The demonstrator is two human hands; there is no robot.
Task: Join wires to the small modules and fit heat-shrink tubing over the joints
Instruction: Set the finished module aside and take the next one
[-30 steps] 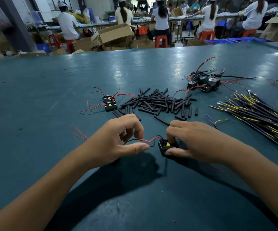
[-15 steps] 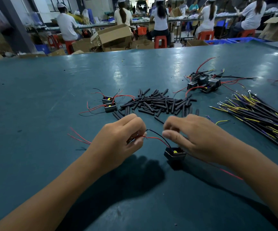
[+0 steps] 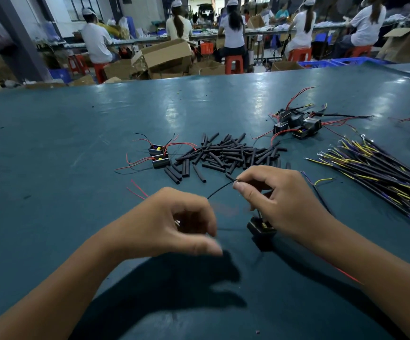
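Head view shows the right hand (image 3: 285,204) pinching a black wire (image 3: 219,190) above the small module (image 3: 260,227), the blurred left hand (image 3: 174,224) curled, its hold unclear; the thin lead could slip free.

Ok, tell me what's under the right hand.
Under the right hand a small black module sits on the green table, a black wire pinched at its fingertips. The palm covers the module's right side.
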